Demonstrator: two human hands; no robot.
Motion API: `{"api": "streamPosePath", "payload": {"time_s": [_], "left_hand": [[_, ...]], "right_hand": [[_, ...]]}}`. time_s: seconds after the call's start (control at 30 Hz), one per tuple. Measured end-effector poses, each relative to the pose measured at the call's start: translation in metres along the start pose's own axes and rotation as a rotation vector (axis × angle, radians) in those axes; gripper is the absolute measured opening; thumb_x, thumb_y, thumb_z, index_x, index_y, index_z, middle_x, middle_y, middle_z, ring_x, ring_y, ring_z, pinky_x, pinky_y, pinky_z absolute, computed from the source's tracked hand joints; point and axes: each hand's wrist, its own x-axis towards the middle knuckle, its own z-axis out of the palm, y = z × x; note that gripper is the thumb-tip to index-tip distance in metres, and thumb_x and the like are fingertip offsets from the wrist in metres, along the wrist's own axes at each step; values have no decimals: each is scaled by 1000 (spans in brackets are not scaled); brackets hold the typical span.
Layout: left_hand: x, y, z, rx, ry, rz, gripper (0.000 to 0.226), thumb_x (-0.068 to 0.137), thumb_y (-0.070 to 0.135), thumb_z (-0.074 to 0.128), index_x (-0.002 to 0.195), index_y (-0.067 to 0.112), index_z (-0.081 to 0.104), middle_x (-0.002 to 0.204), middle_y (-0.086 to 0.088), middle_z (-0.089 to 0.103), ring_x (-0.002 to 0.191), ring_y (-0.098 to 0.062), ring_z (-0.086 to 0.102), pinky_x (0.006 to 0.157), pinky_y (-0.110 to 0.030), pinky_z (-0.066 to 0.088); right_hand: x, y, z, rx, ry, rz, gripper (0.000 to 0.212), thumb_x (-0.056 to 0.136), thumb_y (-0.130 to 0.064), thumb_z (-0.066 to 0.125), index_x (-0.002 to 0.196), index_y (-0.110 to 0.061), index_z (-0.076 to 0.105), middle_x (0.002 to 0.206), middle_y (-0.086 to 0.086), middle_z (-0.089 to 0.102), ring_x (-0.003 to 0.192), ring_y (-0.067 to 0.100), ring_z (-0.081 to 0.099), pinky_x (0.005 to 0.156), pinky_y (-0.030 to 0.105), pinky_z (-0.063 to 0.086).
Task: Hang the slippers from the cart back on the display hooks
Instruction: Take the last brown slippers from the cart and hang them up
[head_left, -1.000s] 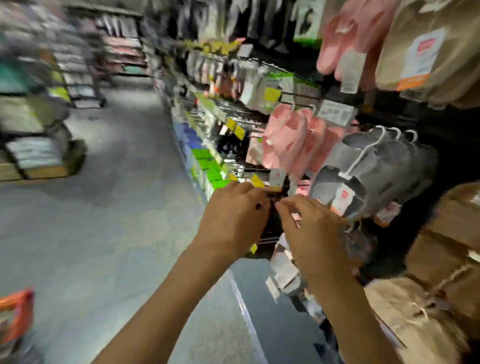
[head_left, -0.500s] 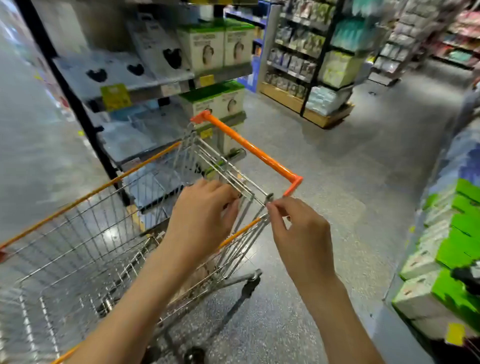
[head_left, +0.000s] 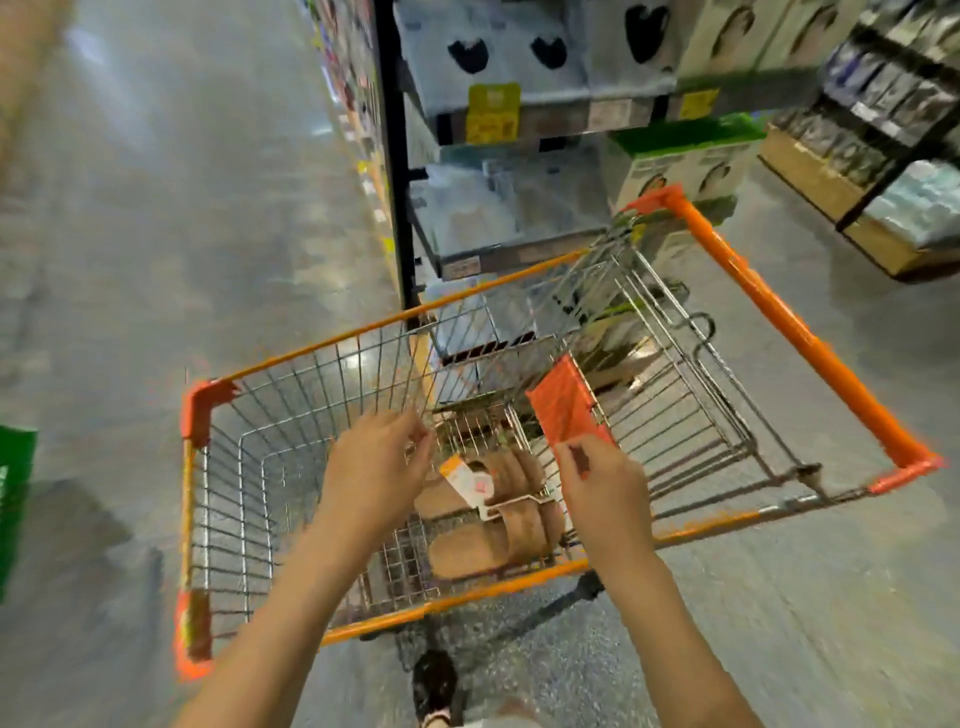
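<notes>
**Over the cart, both our hands above the brown slippers**

Below us stands the wire shopping cart with orange rim and orange handle bar (head_left: 795, 332), the biggest thing in sight, on a grey speckled shop floor (head_left: 156, 234). Beyond its far side rises a black-framed shelf unit stacked with pale blue packs printed with black hearts (head_left: 498, 52), and green-topped white boxes (head_left: 680, 161) sit just beside the handle end. At the far right a second shelf unit on a wooden base (head_left: 852, 208) stands well apart from the cart.

Inside the basket, on the wire bottom near the side closest to us, lies the pair of tan-brown soft slippers (head_left: 498, 525), joined by a white plastic hanger strip and carrying a white-and-orange paper tag (head_left: 465, 480). An orange plastic flap on the cart's folding seat (head_left: 563, 405) stands tilted just behind them.

Our left hand (head_left: 376, 467) hangs over the basket, its fingers loosely curled and holding nothing, just left of the tag. Our right hand (head_left: 602, 493) hovers just right of the slippers; its fingers are bent with thumb and forefinger drawn together, and we cannot tell whether they pinch anything. A dark shoe (head_left: 434, 686) shows on the floor below the cart.
</notes>
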Motion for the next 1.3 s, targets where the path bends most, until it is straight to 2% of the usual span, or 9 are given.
{"api": "streamPosePath", "payload": {"time_s": [0.33, 0.43, 0.53, 0.63, 0.9, 1.07, 1.13, 1.23, 1.3], "left_hand": [[29, -42, 152, 32, -346, -136, 38, 97, 42, 31, 121, 18, 49, 119, -2, 56, 107, -21, 51, 87, -36, 45], [38, -44, 184, 94, -430, -170, 42, 98, 42, 28, 126, 15, 44, 126, -5, 51, 115, -24, 48, 92, -36, 41], [48, -45, 214, 99, -482, -209, 42, 99, 41, 27, 128, 15, 42, 129, -6, 49, 120, -24, 44, 97, -37, 35], [57, -42, 240, 115, -518, -238, 45, 99, 40, 27, 135, 15, 35, 132, -8, 46, 122, -25, 42, 100, -37, 33], [69, -17, 294, 109, -523, -330, 54, 97, 45, 29, 142, 15, 23, 136, -7, 39, 124, -25, 39, 95, -39, 37], [69, -11, 323, 88, -557, -386, 61, 97, 45, 30, 146, 13, 14, 149, -8, 26, 134, -25, 30, 102, -43, 33], [68, -13, 338, 79, -585, -411, 63, 96, 46, 29, 147, 15, 9, 152, -7, 20, 137, -24, 25, 104, -44, 31], [67, -22, 359, 16, -634, -429, 64, 97, 45, 28, 148, 19, -1, 155, -6, 10, 138, -25, 23, 104, -45, 32], [67, -27, 369, -30, -651, -400, 64, 97, 44, 28, 148, 26, -5, 156, -3, 3, 138, -26, 22, 104, -46, 32]], "right_hand": [[27, 60, 123, -53, -283, 298, 20, 93, -21, 51, 84, -8, 64, 83, 11, 67, 80, 29, 61, 63, 33, 40], [37, 75, 145, -126, -303, 353, 20, 94, -23, 48, 100, -10, 61, 99, 10, 65, 92, 31, 61, 72, 35, 44], [46, 96, 164, -239, -307, 420, 30, 94, -25, 48, 120, -8, 47, 116, 11, 55, 102, 30, 59, 77, 36, 46], [51, 125, 182, -266, -351, 574, 36, 93, -25, 51, 122, -4, 41, 121, 16, 53, 107, 33, 56, 82, 37, 45], [52, 180, 218, -167, -569, 887, 29, 95, -16, 48, 111, 8, 51, 119, 25, 56, 112, 35, 53, 92, 37, 40], [58, 201, 246, -20, -596, 1097, 38, 95, -25, 48, 116, 5, 56, 123, 23, 57, 117, 34, 52, 96, 37, 39], [53, 225, 273, 112, -581, 1208, 34, 90, -29, 55, 108, 0, 63, 108, 20, 64, 105, 34, 59, 84, 37, 45], [27, 294, 331, 353, -479, 1378, 34, 64, -41, 70, 79, -11, 65, 81, 9, 65, 71, 26, 62, 58, 32, 49], [33, 279, 323, 549, -387, 1461, 21, 73, -26, 70, 81, -7, 65, 79, 14, 66, 61, 23, 63, 56, 31, 53]]}}
